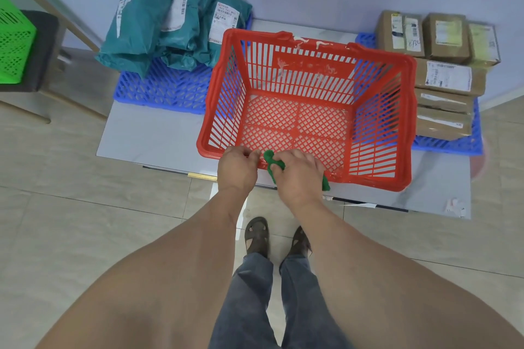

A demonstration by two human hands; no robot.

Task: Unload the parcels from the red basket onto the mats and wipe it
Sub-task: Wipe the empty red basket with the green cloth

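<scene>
The red basket (402,110) stands on a low grey platform with nothing inside it. My left hand (236,168) grips its near rim. Beside it, my right hand (297,176) presses a green cloth (273,161) against the same near rim. Several teal bagged parcels (158,20) lean on the wall over the left blue mat (164,88). Brown cardboard parcels (445,76) are stacked on the right blue mat (448,144).
A green crate (14,45) rests on a dark stool at the far left, next to a wooden frame. The grey platform (147,133) sits on a tiled floor. My feet (256,235) stand just in front of its edge.
</scene>
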